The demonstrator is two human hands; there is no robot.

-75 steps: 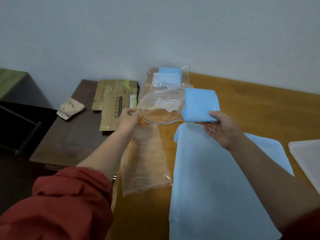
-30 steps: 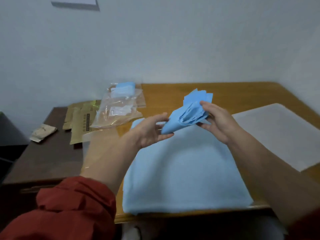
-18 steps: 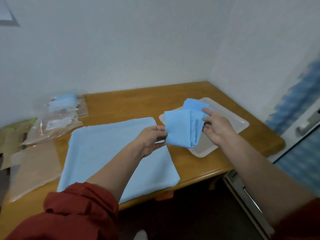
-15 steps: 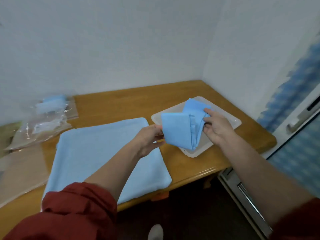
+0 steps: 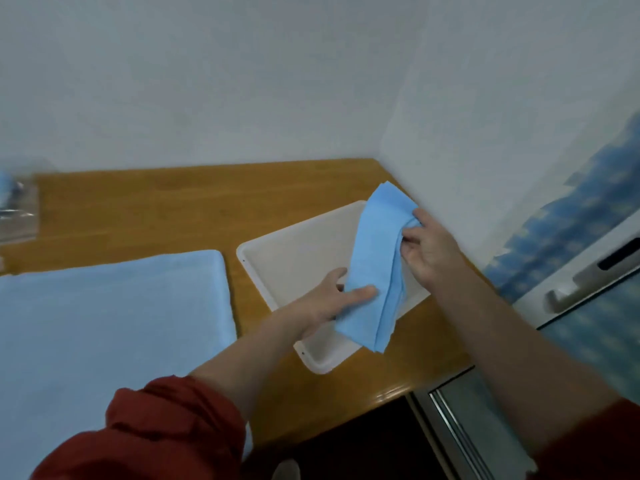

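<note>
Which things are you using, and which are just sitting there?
In use: folded blue fabric cloth, held by the left hand and right hand; flat white plastic tray under it.
Lying about: big light-blue sheet spread on the wooden table; clear plastic bag at the left edge.

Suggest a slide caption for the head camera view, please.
Left hand and right hand hold a folded blue cloth over a white tray on a wooden table beside a blue sheet.
</note>
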